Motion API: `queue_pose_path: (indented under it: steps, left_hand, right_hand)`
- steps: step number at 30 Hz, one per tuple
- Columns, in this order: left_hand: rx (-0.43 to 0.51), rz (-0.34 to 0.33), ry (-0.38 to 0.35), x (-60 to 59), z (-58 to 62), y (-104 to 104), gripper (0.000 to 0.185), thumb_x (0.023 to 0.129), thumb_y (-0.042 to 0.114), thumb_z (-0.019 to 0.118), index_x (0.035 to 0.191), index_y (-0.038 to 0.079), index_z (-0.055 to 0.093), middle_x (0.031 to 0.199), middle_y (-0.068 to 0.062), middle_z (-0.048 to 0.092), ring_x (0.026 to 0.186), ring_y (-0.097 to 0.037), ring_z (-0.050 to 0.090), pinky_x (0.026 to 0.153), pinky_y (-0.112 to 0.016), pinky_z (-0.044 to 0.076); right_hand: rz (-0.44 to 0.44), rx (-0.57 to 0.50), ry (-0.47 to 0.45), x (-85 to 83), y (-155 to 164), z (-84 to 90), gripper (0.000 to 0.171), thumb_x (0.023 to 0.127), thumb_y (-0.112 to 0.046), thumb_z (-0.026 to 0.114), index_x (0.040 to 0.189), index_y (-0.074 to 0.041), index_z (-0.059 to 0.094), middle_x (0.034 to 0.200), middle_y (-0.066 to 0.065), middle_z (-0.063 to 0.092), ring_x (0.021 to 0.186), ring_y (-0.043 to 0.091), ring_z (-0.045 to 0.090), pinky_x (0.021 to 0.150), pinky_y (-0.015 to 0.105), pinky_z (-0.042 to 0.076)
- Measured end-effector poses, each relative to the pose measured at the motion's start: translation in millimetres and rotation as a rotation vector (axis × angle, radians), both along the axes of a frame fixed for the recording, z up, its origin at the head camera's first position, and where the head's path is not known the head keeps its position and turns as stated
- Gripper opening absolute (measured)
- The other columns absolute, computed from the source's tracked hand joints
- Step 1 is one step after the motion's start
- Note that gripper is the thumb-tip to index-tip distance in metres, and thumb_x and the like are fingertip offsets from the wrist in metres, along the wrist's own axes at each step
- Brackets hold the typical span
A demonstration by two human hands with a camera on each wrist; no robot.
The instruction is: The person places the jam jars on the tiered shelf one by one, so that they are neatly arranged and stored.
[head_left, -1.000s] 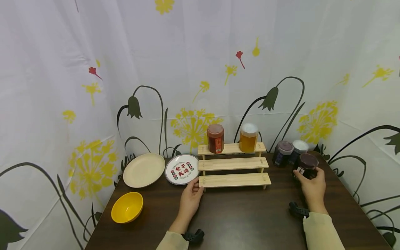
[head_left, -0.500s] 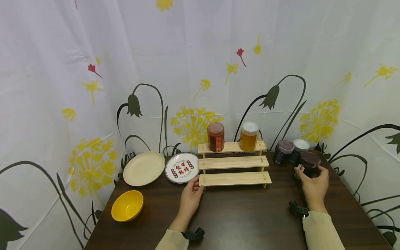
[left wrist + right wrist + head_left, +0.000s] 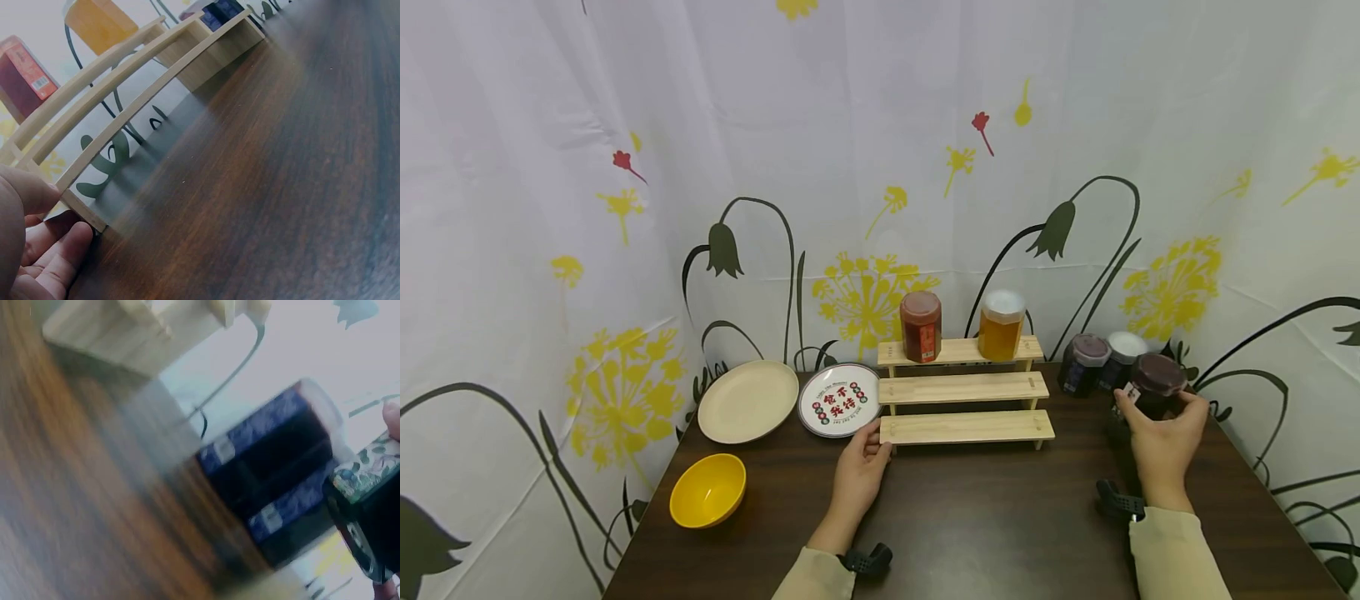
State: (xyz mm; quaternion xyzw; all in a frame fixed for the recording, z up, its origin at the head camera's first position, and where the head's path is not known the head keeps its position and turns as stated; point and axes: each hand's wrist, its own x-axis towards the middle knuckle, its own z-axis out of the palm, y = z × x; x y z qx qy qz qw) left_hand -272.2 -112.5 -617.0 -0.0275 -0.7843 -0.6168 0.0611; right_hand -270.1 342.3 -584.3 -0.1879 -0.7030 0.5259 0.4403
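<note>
Head view: the right hand (image 3: 1165, 437) clasps a dark-lidded jar (image 3: 1152, 393), fingers and thumb curled round its body, and holds it apparently just clear of the dark wooden table (image 3: 985, 525) at the right end, beside 2 other jars, a purple-lidded jar (image 3: 1082, 363) and a white-lidded jar (image 3: 1122, 353). The left hand (image 3: 859, 475) lies on the table with relaxed fingers touching the left end of the lowest step of a 3-step wooden rack (image 3: 964, 392); it grips nothing. A red jar (image 3: 921, 327) and an amber jar (image 3: 1001, 325) stand on the top step; steps 2 and 3 hold nothing. A beige plate (image 3: 747, 401), a printed plate (image 3: 840, 400) and a yellow bowl (image 3: 707, 492) sit well to the left. Left wrist view: the fingertips (image 3: 59, 253) rest against the rack's corner (image 3: 84, 212), steadying it. Right wrist view, blurred: the held jar's patterned label (image 3: 365, 475) shows at the right edge, with the neighbouring jars (image 3: 275, 462) close behind it. Judged step: lifting a jar for transfer to the rack. The next move calls for a level carry leftward, clear of the 2 neighbours, onto a free step.
</note>
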Motion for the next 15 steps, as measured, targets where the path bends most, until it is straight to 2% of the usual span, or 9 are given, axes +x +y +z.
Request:
queue_pose_path:
  steps: [6,11,15]
  left_hand:
    - [-0.003,0.004,-0.007,1.7,0.0,0.0,0.047,0.104,0.006,0.071,0.149,0.001,0.061,0.118,-0.017,0.074,0.092,-0.014,0.070,0.077,-0.020,0.061]
    - [-0.004,0.004,0.010,0.8,1.1,0.0,0.047,0.104,0.006,0.071,0.149,0.000,0.061,0.118,-0.017,0.074,0.091,-0.012,0.070,0.077,-0.020,0.060]
    - [-0.005,0.001,0.015,0.2,1.2,0.5,0.047,0.104,0.007,0.072,0.149,0.000,0.061,0.118,-0.017,0.074,0.091,-0.012,0.070,0.077,-0.020,0.060]
  right_hand:
    - [0.031,-0.042,-0.038,1.7,-12.0,18.4,0.073,0.079,-0.021,0.100,0.135,-0.012,0.052,0.131,-0.011,0.049,0.110,0.002,0.053,0.085,0.014,0.045]
    - [0.065,-0.031,-0.048,3.8,-24.8,38.9,0.071,0.079,-0.022,0.100,0.132,-0.014,0.053,0.126,-0.011,0.052,0.106,0.003,0.054,0.082,0.013,0.045]
    - [0.091,-0.025,-0.052,7.2,-35.1,53.9,0.073,0.081,-0.021,0.099,0.136,-0.012,0.053,0.123,-0.013,0.053,0.102,0.004,0.057,0.077,0.009,0.049]
